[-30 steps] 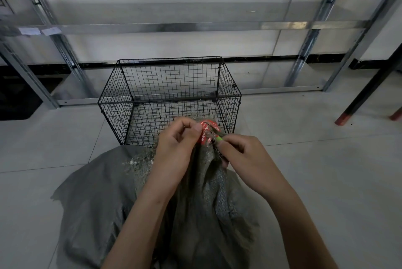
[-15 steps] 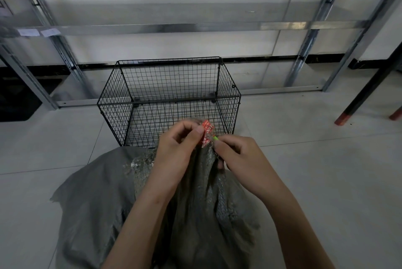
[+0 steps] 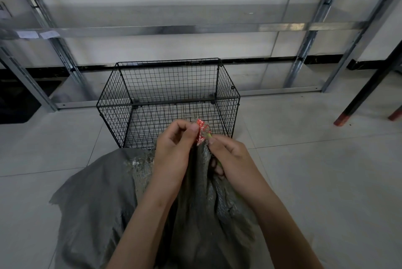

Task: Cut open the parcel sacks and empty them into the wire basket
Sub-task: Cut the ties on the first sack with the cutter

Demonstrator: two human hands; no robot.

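A grey woven parcel sack [image 3: 97,199] lies on the floor in front of me, its gathered neck raised up. A red tie [image 3: 200,131] binds that neck. My left hand [image 3: 174,151] pinches the neck and red tie between thumb and fingers. My right hand [image 3: 230,157] grips a small tool with a yellow-green tip [image 3: 209,136], held against the tie; most of the tool is hidden in the fist. Just behind the hands stands the black wire basket [image 3: 121,99], with nothing visible inside.
Metal shelving uprights and rails [image 3: 174,29] run along the white wall behind the basket. Dark furniture legs with red feet [image 3: 341,119] stand at the right. A dark opening [image 3: 15,105] sits at the left. Pale floor tiles surround the sack.
Both hands stayed at the sack's neck. The red tie looks more bunched and narrower than a second ago, and the tool tip sits close against it.
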